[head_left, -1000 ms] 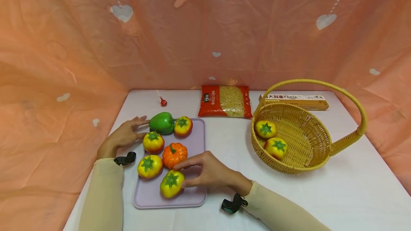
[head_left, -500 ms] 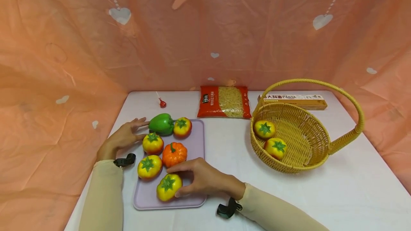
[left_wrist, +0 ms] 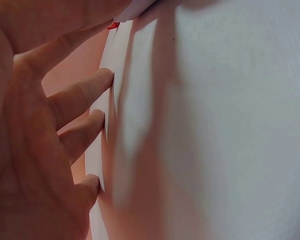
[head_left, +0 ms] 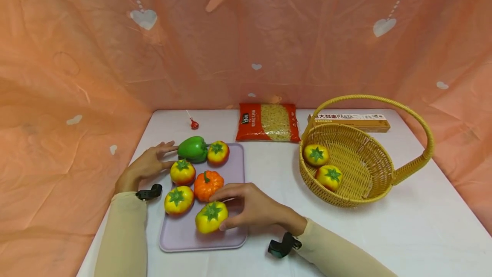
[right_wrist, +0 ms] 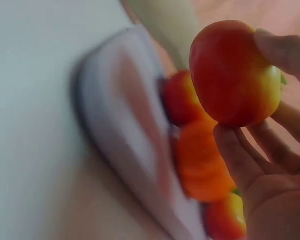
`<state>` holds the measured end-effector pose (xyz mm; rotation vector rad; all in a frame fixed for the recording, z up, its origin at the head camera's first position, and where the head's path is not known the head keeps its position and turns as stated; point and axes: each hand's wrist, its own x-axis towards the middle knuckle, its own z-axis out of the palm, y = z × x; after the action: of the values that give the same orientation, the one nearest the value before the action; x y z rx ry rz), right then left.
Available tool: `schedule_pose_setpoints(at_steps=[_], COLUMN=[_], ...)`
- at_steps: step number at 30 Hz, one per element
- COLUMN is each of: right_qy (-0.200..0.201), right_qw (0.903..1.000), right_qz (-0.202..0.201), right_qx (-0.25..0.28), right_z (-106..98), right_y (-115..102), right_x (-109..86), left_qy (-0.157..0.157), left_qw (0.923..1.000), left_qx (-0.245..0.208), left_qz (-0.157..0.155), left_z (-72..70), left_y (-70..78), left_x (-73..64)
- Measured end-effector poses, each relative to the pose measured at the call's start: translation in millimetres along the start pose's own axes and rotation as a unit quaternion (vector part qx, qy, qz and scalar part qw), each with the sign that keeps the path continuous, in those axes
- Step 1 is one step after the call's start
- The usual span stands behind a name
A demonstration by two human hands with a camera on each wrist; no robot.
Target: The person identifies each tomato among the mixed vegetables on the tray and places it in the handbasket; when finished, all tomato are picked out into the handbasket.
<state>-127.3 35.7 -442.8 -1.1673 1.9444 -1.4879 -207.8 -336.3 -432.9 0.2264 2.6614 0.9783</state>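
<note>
My right hand (head_left: 257,208) pinches a yellow-and-red persimmon (head_left: 209,222) with a green leafy top between thumb and fingers. In the right wrist view the persimmon's red underside (right_wrist: 227,80) shows, raised above the lilac tray (head_left: 184,239). At the tray's left side my left hand (head_left: 147,163) rests with fingers extended, fingertips right by the green bell pepper (head_left: 193,148) and a persimmon (head_left: 183,172). The left wrist view shows its fingers (left_wrist: 80,97) spread close over the white cloth. An orange pumpkin (head_left: 208,186) and two other persimmons, one low left (head_left: 179,200) and one beside the pepper (head_left: 218,153), are on the tray.
To the right stands a wicker basket (head_left: 378,153) with a tall handle, holding two persimmons (head_left: 323,166). Behind lie a red bag of pasta (head_left: 267,122) and a pasta box (head_left: 369,123). A red-wrapped lollipop (head_left: 194,124) lies at the back left.
My right hand first shifts slightly left and nearer with the persimmon, then moves back right and away, the persimmon now lifted from the tray. The left hand stays in place.
</note>
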Motion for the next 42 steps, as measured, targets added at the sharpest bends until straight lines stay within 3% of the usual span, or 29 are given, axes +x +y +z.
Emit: schedule_pose_setpoints(at_steps=[5, 10, 17, 22, 28, 35, 42], right_qy=[0.057, 0.143, 0.293, 0.357, 0.383, 0.36, 0.308], right_qw=[0.9972, 0.9894, 0.955, 0.9333, 0.9189, 0.9269, 0.9336], right_qz=[-0.003, 0.004, -0.014, 0.041, 0.072, 0.09, 0.134], right_qx=[0.048, 0.025, 0.042, 0.006, -0.058, -0.059, -0.124], right_z=[-30.1, -66.6, -114.0, -130.0, -143.2, -153.8, -155.0], right_y=[-8.5, -14.0, -13.6, -17.3, -21.1, -23.5, -25.2], right_x=[-23.5, -56.4, -104.0, -129.6, -158.0, -203.1, -228.5], left_qy=[0.0, 0.001, 0.003, -0.001, 0.0, 0.003, 0.005], left_qw=[1.0, 1.0, 0.9998, 1.0, 1.0, 1.0, 1.0], left_qx=[0.001, 0.006, 0.018, 0.002, 0.0, -0.003, 0.003], left_qz=[0.001, 0.002, 0.006, -0.007, 0.0, -0.001, 0.002], left_z=[0.4, 1.0, -1.1, -1.0, 0.8, 1.8, 1.7], left_y=[-1.0, -2.1, -1.4, -1.1, -1.8, -2.0, -3.7], left_x=[1.4, 1.8, 1.4, 0.5, 0.7, 1.8, 1.1])
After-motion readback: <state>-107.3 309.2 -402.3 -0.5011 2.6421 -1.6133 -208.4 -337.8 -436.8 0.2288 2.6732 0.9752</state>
